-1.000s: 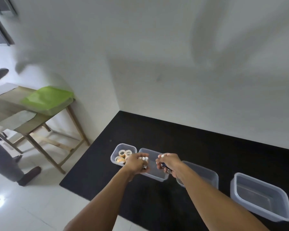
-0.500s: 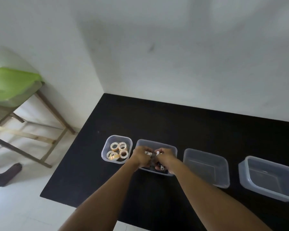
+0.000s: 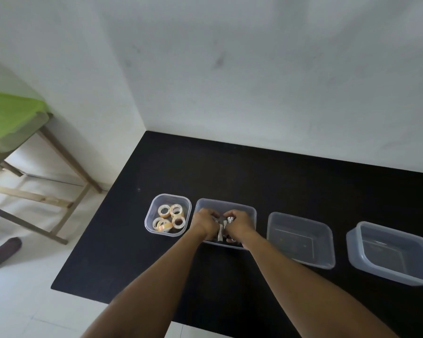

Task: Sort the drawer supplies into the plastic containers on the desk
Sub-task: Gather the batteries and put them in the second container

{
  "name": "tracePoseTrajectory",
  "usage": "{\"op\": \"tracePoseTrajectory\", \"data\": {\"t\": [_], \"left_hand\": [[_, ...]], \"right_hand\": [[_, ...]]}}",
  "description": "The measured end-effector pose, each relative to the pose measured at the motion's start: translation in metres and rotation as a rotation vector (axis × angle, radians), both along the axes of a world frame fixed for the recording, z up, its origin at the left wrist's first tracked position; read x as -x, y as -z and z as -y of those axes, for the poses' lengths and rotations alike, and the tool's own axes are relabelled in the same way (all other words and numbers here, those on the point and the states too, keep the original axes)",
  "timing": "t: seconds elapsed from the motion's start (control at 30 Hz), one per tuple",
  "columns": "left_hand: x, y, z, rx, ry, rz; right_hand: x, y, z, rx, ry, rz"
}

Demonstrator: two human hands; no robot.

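Observation:
Four clear plastic containers stand in a row on the black desk (image 3: 230, 167). The leftmost container (image 3: 156, 203) holds several tape rolls (image 3: 170, 217). Both my hands are down inside the second container (image 3: 226, 203). My left hand (image 3: 204, 222) and my right hand (image 3: 239, 222) have curled fingers that grip small silvery items (image 3: 221, 228), partly hidden by the fingers. Some of these items lie on the container floor between the hands. The third container (image 3: 327, 240) and the fourth container (image 3: 352, 242) hold nothing.
The desk sits in a corner against white walls. To the left, a wooden table (image 3: 66, 159) carries a green lid (image 3: 7, 115) over a tiled floor. A person's dark shoe (image 3: 3, 250) is at the far left edge.
Both hands have gone from above the second container down into it with the small items. The view has tilted down and to the right, so all four containers now show.

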State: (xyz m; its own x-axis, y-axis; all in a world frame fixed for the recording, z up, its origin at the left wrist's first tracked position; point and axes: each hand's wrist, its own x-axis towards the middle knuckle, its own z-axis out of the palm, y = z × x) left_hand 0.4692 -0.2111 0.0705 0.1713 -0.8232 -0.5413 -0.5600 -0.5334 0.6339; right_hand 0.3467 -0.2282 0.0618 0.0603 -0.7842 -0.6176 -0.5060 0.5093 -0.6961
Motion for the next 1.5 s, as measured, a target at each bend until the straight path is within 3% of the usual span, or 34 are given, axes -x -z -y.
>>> {"op": "tracePoseTrajectory", "data": {"t": [0.4,0.77,1.07,1.5], "left_hand": [[0.001,-0.015,-0.003,0.111,0.06,0.075],[-0.005,-0.025,-0.013,0.109,0.085,0.057],[0.002,-0.044,-0.036,0.184,0.032,-0.075],[0.092,-0.095,-0.126,0.148,0.048,-0.178]], "right_hand": [[-0.005,0.007,-0.004,0.183,-0.189,-0.225],[0.004,-0.009,-0.005,0.229,-0.181,-0.2],[0.035,-0.05,-0.033,0.319,-0.094,-0.127],[0.176,-0.126,-0.121,0.265,-0.018,-0.015]]}}
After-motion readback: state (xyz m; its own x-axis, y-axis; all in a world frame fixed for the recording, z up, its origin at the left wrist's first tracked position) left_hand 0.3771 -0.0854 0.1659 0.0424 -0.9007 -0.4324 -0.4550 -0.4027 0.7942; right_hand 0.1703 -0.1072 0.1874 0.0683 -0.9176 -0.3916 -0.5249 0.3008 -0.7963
